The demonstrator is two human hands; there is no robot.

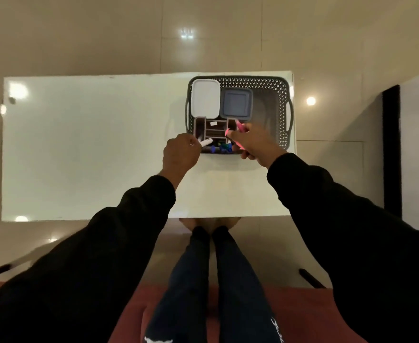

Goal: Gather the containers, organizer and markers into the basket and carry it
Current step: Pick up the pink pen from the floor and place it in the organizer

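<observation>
- Basket (pixel 281 95), grey perforated plastic with side handles, sits at the table's far right corner, about one o'clock from the person; it stays flat on the white table (pixel 92 144), so both hands are free to load it.
- White-lidded container (pixel 205 98) and grey-lidded container (pixel 237 103) lie side by side along the basket's far wall, at eleven and twelve o'clock inside it, likely packed there first so the near strip was left free.
- Brown organizer (pixel 216 131) fills that near strip at six o'clock inside the basket, its compartments facing up so markers can drop in from above.
- Blue and green marker caps (pixel 224 147) already show in its nearest compartment.
- Left hand (pixel 181 154) is curled round a white marker (pixel 206 142), whose tip points toward three o'clock over the organizer's left end, apparently being aimed into a slot.
- Right hand (pixel 255 142) has its fingers bent round pink markers (pixel 240 126), which stick out toward eleven o'clock over the organizer's right end; how many it holds I cannot tell.
- Right part of the basket floor, at three o'clock, holds nothing visible.
- Carrying has not begun: neither hand is at a handle, and the markers in hand look like the last loose pieces.
</observation>
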